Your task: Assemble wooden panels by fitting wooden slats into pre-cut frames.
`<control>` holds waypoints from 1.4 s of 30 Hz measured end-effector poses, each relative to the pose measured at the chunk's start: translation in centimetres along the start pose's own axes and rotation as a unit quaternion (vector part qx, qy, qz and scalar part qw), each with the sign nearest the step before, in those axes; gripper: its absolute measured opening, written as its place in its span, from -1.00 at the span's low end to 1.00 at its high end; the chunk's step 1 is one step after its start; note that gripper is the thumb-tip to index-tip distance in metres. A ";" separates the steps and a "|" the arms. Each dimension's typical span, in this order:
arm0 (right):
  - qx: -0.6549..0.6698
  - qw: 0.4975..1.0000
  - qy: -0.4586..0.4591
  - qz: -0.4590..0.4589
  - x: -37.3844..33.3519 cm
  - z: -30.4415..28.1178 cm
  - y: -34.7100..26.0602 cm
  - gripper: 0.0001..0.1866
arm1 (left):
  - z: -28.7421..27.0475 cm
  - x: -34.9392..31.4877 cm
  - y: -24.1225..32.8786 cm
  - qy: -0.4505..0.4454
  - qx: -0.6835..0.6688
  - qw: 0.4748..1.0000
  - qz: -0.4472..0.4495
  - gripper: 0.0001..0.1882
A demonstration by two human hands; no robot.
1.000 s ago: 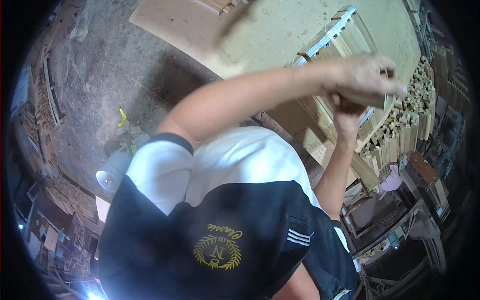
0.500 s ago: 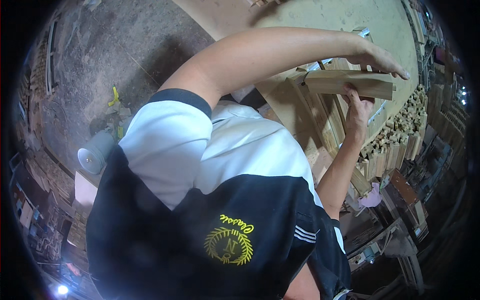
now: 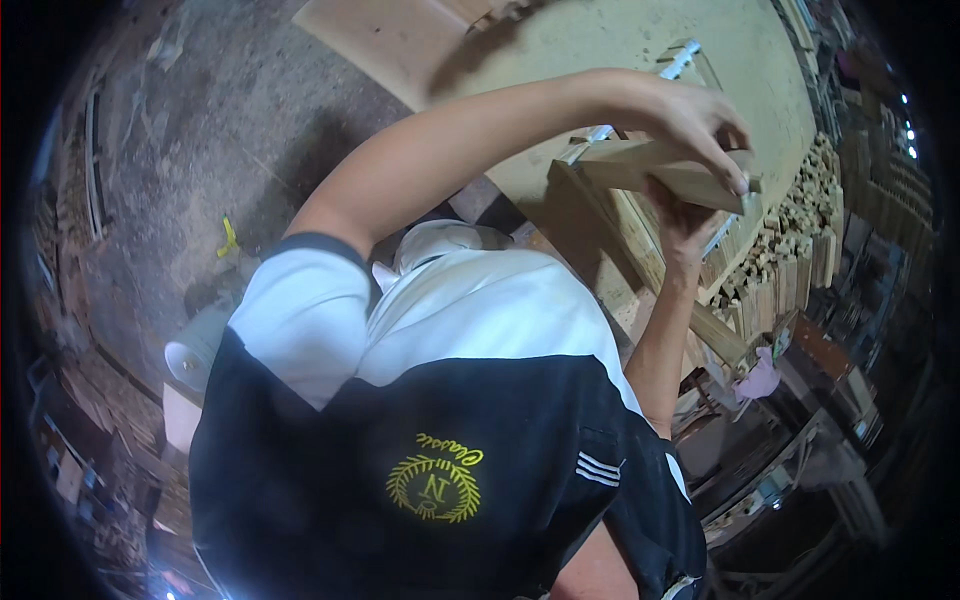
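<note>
A light-brown wooden piece (image 3: 625,170) is held up over a slatted wooden assembly at the right. My left hand (image 3: 705,125) reaches across from above, its fingers bent down over the right end of the piece. A short stub (image 3: 755,184) shows at that end, beside my left fingertips. My right hand (image 3: 682,225) comes up from below and is closed around the underside of the same piece; its fingers are partly hidden. Beneath both hands lies the wooden assembly (image 3: 625,230), with long rails, partly covered by the piece and my hands.
Many short wooden sticks (image 3: 775,270) are stacked upright right of the assembly. A pale board surface (image 3: 560,60) extends behind it. A pink cloth (image 3: 758,375) hangs at the lower right. On the left, a white cylindrical container (image 3: 190,355) and a yellow object (image 3: 228,238) are by the concrete floor.
My left hand has gone from stretched out above the wooden piece to fingers bent over its right end. The piece tilts down more at the right. The view has shifted slightly.
</note>
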State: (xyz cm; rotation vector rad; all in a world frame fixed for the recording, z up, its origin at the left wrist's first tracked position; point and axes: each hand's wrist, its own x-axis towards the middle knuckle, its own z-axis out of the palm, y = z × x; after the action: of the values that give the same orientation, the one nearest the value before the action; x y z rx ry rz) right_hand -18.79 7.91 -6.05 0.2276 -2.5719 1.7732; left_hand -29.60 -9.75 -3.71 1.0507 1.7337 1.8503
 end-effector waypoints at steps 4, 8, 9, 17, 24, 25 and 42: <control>0.261 0.963 0.030 0.060 -2.2 -0.3 -0.8 -0.20 | -1.6 -6.9 1.5 0.158 -0.195 0.967 -0.038 -0.44; -0.049 0.984 0.064 -0.159 -2.8 0.9 -2.8 -0.47 | 0.6 -11.3 -1.1 0.216 -0.274 0.884 -0.312 -0.40; -0.016 0.991 0.066 -0.111 -3.2 0.6 -2.8 -0.54 | 1.3 -10.6 -0.9 0.208 -0.316 0.867 -0.326 -0.39; -0.240 0.945 0.103 -0.195 -2.2 -0.1 -4.1 -0.16 | 2.4 -2.6 -0.8 0.161 -0.390 0.869 -0.260 -0.59; 0.188 0.979 0.004 0.083 -1.1 -2.4 -1.7 -0.09 | -1.4 1.4 -0.6 0.114 -0.173 0.968 -0.140 -0.45; 0.172 0.982 -0.015 0.075 -0.2 -2.1 -1.7 -0.07 | -1.6 2.0 -0.4 0.095 -0.154 0.976 -0.125 -0.45; 0.318 0.941 -0.003 0.117 0.2 -1.3 -2.3 -0.22 | -0.7 3.5 -3.5 0.040 -0.647 0.753 -0.112 -0.54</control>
State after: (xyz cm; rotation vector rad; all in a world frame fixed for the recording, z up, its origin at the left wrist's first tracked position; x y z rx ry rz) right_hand -18.83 8.29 -3.41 -0.0815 -2.0009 2.6440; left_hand -33.07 -7.09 -6.20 0.1480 0.2197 2.2139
